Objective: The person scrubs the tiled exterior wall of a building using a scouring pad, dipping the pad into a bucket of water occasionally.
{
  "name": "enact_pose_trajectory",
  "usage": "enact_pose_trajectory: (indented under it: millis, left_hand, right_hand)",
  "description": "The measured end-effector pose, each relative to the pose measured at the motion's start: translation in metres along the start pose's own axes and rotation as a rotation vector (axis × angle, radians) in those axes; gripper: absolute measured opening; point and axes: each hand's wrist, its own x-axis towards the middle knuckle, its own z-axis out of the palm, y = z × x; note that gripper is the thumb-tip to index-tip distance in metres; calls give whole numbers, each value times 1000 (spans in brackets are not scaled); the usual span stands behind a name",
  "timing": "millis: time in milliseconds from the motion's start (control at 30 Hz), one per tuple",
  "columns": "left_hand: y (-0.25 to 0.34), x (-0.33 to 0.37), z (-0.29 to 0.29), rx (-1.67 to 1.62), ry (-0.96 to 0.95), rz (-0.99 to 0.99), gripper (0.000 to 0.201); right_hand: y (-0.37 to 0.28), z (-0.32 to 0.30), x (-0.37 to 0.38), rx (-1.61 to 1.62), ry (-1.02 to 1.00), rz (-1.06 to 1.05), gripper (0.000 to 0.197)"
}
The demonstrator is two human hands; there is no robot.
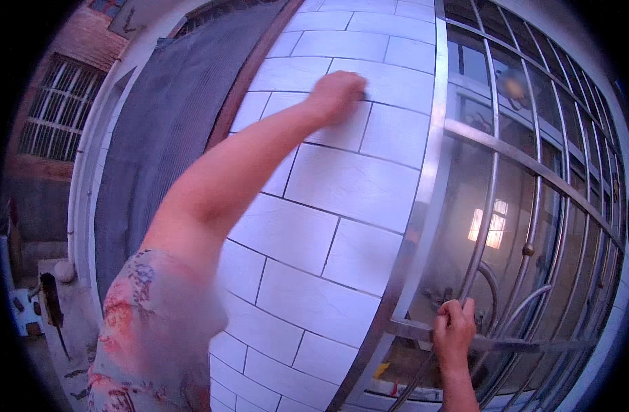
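Note:
Raised high, my left hand (338, 93) is closed in a fist against the white tiled wall (352, 182). A small dark edge shows by its fingers, but what it holds, if anything, is hidden. Low on the right, my right hand (455, 329) has its fingers curled around a bar of the metal window grille (489, 213), just above the lower crossbar. Dark joint lines run between the tiles. My left arm, in a flowered sleeve (153, 329), stretches up across the wall.
Behind the bars is a glass window (452, 233) with reflections. A dark ribbed curtain (170, 130) hangs in a doorway left of the tiles. Farther left stand a brick wall with a barred window (63, 106) and a ledge with a round pale object (65, 271).

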Motion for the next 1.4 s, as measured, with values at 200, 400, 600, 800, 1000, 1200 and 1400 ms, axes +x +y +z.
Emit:
enact_pose_trajectory:
  millis: [200,400,600,800,1000,1200,1400]
  left_hand:
    - [-12,-6,-17,61,-141,-327,9]
    - [38,21,13,-74,-21,-43,6]
    - [-36,1,-8,47,-177,-292,10]
    - [1,18,11,7,13,-264,11]
    - [22,27,16,5,62,-92,9]
    - [-30,18,9,130,-1,-363,12]
    - [26,32,15,-71,-34,-134,11]
  right_hand:
    - [-1,9,1,-38,26,30,11]
    - [2,2,1,-4,16,-6,11]
    - [4,6,-1,-33,43,-22,11]
    - [2,9,-1,-33,29,30,11]
    - [5,3,-2,-24,17,3,12]
    - [-3,8,0,-20,44,25,10]
    - [0,5,0,-16,49,31,9]
